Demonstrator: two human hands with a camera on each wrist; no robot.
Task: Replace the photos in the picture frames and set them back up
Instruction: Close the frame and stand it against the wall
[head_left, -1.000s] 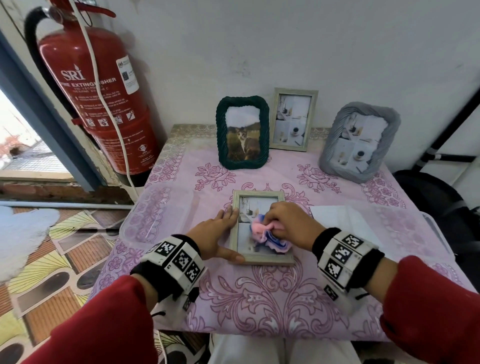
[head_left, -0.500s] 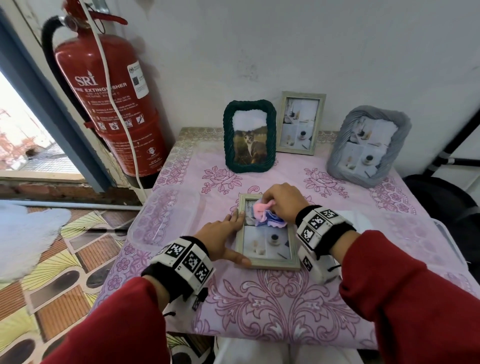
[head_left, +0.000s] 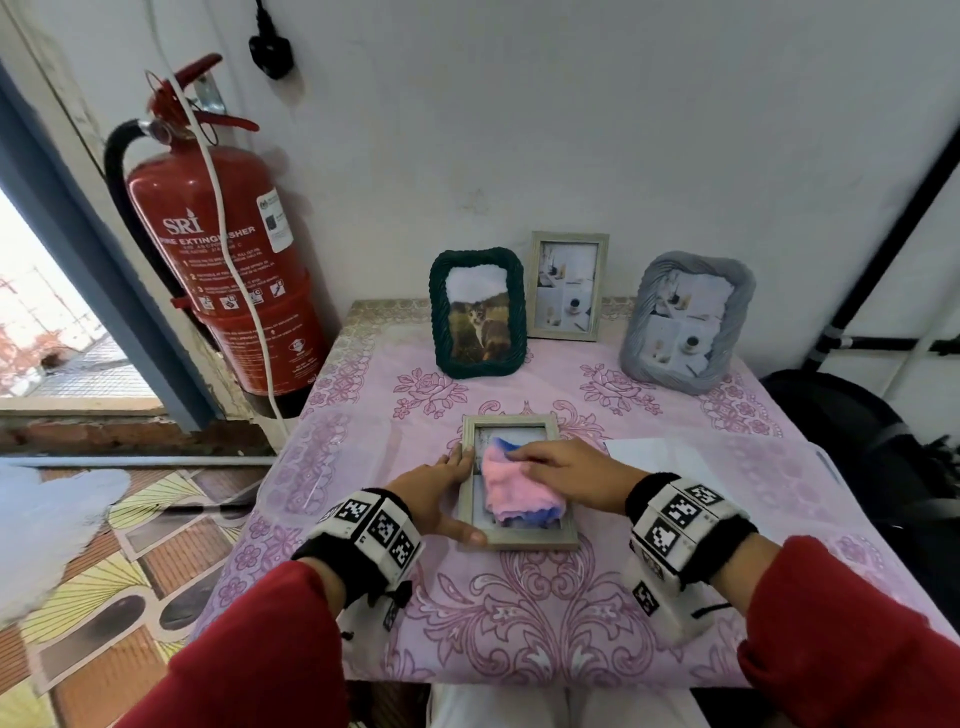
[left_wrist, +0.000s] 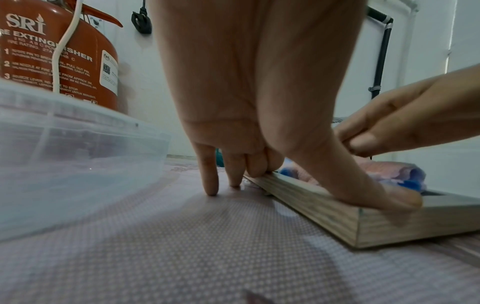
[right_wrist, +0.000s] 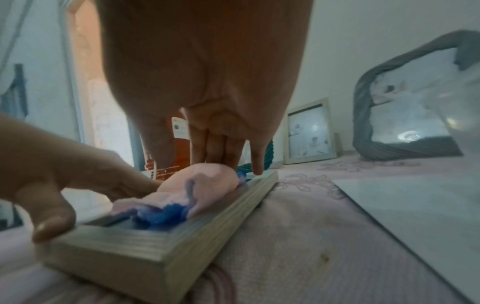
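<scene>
A pale wooden picture frame lies flat, glass up, on the pink tablecloth near me. My left hand steadies its left edge: the thumb presses the near corner, two fingers sit on the rim and two touch the cloth. My right hand pinches a pink and blue cloth and holds it on the glass. In the right wrist view the cloth covers most of the glass of the frame. The photo under it is hidden.
Three frames stand at the wall: a dark green one with a cat photo, a pale wooden one and a grey one. A clear plastic tub sits left, a white sheet right. A red fire extinguisher hangs left.
My right hand has rubbed the cloth up the glass and back, and the cloth now lies spread instead of bunched. The left hand has stayed on the frame's left edge.
</scene>
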